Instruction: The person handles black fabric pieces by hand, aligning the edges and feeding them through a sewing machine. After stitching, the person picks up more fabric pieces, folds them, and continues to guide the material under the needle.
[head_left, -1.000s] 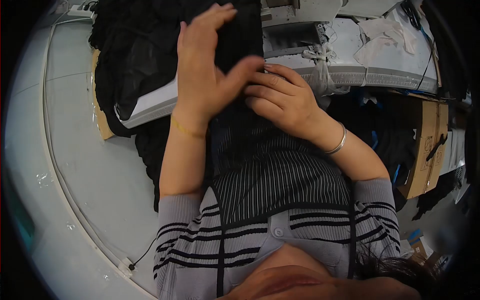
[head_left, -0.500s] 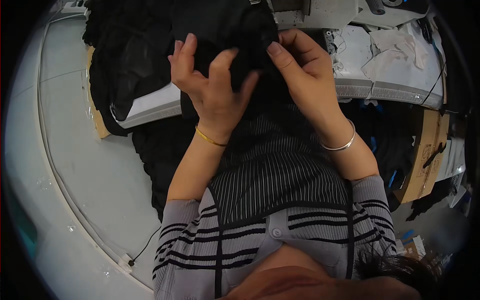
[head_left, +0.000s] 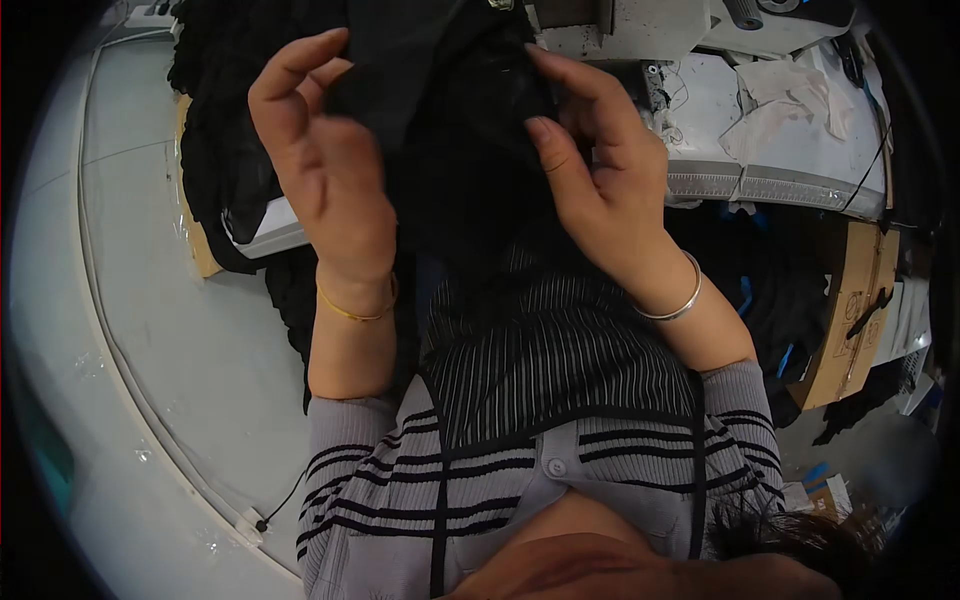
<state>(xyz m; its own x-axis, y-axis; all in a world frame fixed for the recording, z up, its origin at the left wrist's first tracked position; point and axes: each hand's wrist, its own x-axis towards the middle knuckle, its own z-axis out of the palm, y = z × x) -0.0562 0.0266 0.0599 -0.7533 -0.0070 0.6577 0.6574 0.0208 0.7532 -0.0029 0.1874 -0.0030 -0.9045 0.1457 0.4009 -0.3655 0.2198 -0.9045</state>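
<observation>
A piece of black cloth hangs between my two hands, over the table's front edge and down toward my striped apron. My left hand is at its left side, fingers bent in against the cloth; the thumb is smeared by motion. My right hand grips the right side, its thumb on the cloth and its index fingertip near the upper edge. The other right fingers are partly hidden. Dark folds hide where the cloth ends.
More black fabric is heaped at the left of the table. To the right, a sewing machine base and pale scraps sit behind a ruler strip. A cardboard box stands below, and a cable runs along the floor.
My left hand has moved left, from above the cloth to its left side. The cloth looks spread wider. My right hand stays nearly in place, its index finger stretched further out.
</observation>
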